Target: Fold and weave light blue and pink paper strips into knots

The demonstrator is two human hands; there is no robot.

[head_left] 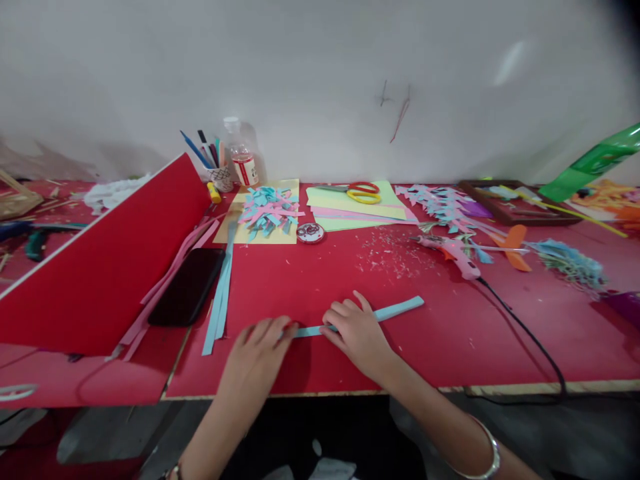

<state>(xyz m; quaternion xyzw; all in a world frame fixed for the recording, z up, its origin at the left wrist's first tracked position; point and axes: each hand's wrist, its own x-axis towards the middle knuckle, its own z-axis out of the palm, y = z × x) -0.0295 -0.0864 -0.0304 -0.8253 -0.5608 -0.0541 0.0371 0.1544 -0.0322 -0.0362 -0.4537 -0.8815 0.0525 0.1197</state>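
A light blue paper strip (400, 309) lies across the red table in front of me, slanting up to the right. My left hand (260, 350) pinches its left end, thumb against the fingers. Farther along the strip, my right hand (356, 332) has its thumb and curled fingers on it, with one finger raised. Between the hands a short flat stretch of the strip shows, and its right end extends past my right hand. To the left, more blue strips (220, 310) lie beside a black phone (187, 287).
Cut paper pieces (270, 212) are heaped on yellow paper, near a round badge (311, 232). Scissors (363, 192) rest on coloured sheets. A pink glue gun (457, 257) trails a black cord toward the front edge. A red board (115, 267) leans at left; a bottle (243, 157) stands behind.
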